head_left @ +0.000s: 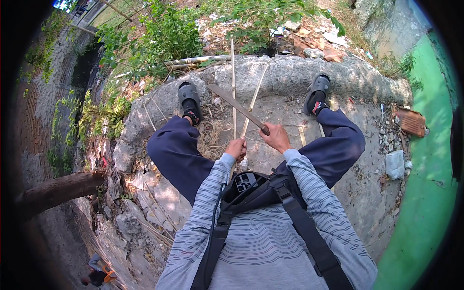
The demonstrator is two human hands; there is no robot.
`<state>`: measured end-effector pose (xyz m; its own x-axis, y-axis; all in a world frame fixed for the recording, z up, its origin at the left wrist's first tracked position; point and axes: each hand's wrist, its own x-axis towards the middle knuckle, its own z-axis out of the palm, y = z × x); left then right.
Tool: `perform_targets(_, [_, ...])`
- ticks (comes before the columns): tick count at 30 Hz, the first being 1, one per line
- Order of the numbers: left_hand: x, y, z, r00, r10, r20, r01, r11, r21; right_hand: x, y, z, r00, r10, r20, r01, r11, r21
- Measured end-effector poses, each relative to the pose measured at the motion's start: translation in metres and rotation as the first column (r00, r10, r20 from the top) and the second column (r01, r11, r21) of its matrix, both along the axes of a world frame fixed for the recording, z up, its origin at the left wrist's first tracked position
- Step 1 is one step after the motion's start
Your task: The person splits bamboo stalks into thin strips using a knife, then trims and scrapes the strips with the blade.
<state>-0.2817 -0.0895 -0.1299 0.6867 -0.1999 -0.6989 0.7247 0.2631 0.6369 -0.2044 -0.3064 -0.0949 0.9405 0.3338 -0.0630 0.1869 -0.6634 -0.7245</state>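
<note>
My right hand [277, 138] is closed round the handle of a long-bladed knife [227, 99]. Its blade slants up to the left and crosses two pale bamboo strips. Lower down and to the left, my left hand [236, 149] is wrapped round the near part of the slanting bamboo strip [259, 82]. The straighter bamboo strip [233, 77] also runs down to this hand; whether the fingers hold it too, I cannot tell. Both strips spread apart toward the far stone ledge. Blade and slanting strip overlap just beyond my hands; contact between them is unclear.
A rough stone ledge [285, 77] curves beyond my sandalled feet. Thin shavings [212, 137] lie by my left leg. On the right are a brown block [412, 122], a whitish bag-like item [395, 165] and a green surface [415, 212]. A log [63, 188] juts in at left.
</note>
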Motion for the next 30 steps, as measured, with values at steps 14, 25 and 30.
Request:
perform_targets(14, [-0.018, -0.004, -0.027, 0.985, -0.112, 0.131, 0.077, 0.966, 0.247, -0.013, -0.012, -0.036, 0.983, 0.146, -0.107, -0.167, 0.959, -0.227])
perform_targets(25, [-0.017, -0.003, -0.054, 0.764, -0.479, 0.433, 0.021, 0.688, 0.725, -0.004, -0.001, -0.044, 0.995, 0.079, -0.054, -0.088, 0.976, -0.199])
perform_targets(30, [-0.021, 0.0, -0.09, 0.826, -0.388, 0.409, 0.035, 0.76, 0.65, -0.007, 0.012, -0.045, 1.0, 0.009, -0.026, -0.013, 0.987, -0.16])
